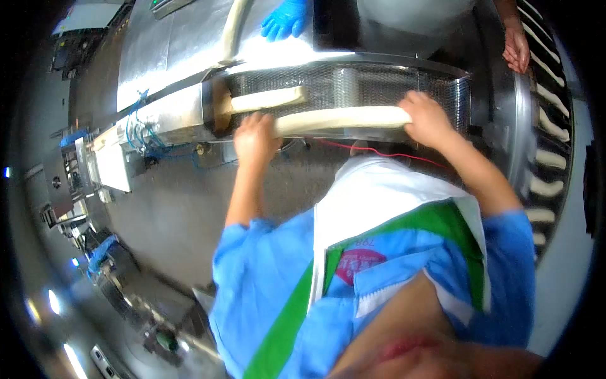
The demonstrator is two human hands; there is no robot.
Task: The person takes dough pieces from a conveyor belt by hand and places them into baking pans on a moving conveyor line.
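Note:
A long pale dough roll point(347, 119) stretches sideways above a mesh conveyor belt point(391, 81). My left hand point(255, 136) is closed around its left end, and my right hand point(428, 120) grips its right end. The roll bows slightly upward between them. Just beyond it, a second, shorter dough roll point(268, 99) lies on the mesh by the metal housing point(173, 117) at the belt's left end. My fingers partly hide both ends of the held roll.
Across the belt, a blue-gloved hand point(284, 22) rests over a steel table point(189, 57) near another dough strip point(233, 31). A co-worker's bare hand point(516, 52) hangs at the upper right, beside a dark rack point(536, 136) carrying several dough strips. A red cable point(379, 153) runs below the belt.

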